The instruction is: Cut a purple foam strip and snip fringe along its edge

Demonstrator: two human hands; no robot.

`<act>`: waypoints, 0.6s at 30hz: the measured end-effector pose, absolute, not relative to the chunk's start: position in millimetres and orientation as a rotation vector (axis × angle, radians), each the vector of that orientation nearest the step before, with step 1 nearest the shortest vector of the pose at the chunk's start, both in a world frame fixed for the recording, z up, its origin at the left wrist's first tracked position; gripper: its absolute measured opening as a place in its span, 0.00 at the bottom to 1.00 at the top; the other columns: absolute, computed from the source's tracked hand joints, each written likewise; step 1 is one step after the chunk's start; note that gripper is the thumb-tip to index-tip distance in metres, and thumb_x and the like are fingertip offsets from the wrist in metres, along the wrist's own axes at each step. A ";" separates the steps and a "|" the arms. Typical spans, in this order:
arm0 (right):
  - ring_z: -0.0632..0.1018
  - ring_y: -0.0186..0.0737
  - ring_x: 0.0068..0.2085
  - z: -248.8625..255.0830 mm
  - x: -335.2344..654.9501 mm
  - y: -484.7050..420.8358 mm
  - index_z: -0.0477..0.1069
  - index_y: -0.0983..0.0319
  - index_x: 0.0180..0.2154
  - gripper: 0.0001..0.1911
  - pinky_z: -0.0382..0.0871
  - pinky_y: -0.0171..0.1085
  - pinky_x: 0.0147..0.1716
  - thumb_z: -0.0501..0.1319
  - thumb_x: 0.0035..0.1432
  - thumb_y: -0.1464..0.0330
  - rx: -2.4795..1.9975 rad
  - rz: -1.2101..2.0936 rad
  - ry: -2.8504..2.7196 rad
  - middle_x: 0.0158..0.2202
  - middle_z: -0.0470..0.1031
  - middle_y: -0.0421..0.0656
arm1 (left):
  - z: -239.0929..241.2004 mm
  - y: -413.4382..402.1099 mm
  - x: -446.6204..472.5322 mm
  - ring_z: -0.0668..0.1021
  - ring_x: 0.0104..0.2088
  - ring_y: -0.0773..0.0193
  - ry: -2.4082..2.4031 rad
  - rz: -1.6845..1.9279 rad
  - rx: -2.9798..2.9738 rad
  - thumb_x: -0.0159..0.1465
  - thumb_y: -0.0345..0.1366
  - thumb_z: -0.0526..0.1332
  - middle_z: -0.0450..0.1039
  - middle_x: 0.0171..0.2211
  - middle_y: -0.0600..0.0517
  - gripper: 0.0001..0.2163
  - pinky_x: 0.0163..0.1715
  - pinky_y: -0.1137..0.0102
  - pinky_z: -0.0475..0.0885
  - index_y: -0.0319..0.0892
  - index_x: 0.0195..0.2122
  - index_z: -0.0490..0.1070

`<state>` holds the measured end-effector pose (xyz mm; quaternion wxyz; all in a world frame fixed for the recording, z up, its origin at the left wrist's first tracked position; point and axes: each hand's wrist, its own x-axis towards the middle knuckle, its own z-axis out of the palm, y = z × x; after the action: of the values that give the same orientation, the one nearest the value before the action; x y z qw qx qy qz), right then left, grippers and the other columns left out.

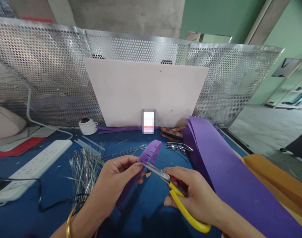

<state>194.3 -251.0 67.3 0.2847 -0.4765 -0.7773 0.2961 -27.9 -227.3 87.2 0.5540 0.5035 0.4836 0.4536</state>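
Between the thumb and fingers of my left hand (123,175) is a purple paper strip (151,151), curled into a loop above the fingertips. Small cuts show along the strip's edge. My right hand (192,191) is closed around scissors (187,215) with yellow handles. Their metal blades point left and reach the strip beside my left thumb. Whether the blades are fully together there is hard to see. Part of the strip hangs down behind my left hand, and the right fingers partly hide the scissor handles.
Large purple sheets (227,165) lie at the right, by orange sheets (277,181). Eyeglasses (179,147), a checkered case (171,134) and a blurred-out phone (148,121) are at the back. Thin wires (83,168), a power strip (39,168) and a white cup (87,127) are on the left.
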 end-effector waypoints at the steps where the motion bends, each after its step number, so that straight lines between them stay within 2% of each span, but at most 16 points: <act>1: 0.69 0.37 0.29 67.0 194.4 -250.9 0.75 0.57 0.46 0.21 0.62 0.33 0.27 0.73 0.49 0.61 -1.272 0.798 -2.077 0.30 0.72 0.39 | 86.3 -227.2 -28.5 0.74 0.24 0.67 1.148 1.068 1.197 0.57 0.39 0.68 0.77 0.22 0.55 0.05 0.27 0.74 0.69 0.43 0.28 0.80; 5: 0.68 0.37 0.29 65.8 195.0 -250.5 0.75 0.57 0.45 0.20 0.62 0.33 0.27 0.71 0.51 0.59 -1.259 0.828 -2.071 0.30 0.72 0.39 | 84.2 -226.3 -30.1 0.75 0.24 0.66 1.162 1.065 1.221 0.57 0.40 0.68 0.77 0.23 0.54 0.06 0.28 0.74 0.70 0.44 0.29 0.80; 18: 0.65 0.35 0.27 62.2 196.1 -248.7 0.76 0.59 0.43 0.18 0.59 0.32 0.24 0.71 0.51 0.60 -1.243 0.819 -2.056 0.28 0.67 0.37 | 88.9 -227.2 -28.3 0.75 0.25 0.66 1.192 1.065 1.192 0.55 0.40 0.69 0.78 0.23 0.54 0.06 0.29 0.74 0.72 0.44 0.27 0.81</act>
<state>196.1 -248.7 62.2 0.2974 -0.4675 -0.7734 0.3080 -28.3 -227.2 88.9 0.5429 0.5019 0.5022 0.4486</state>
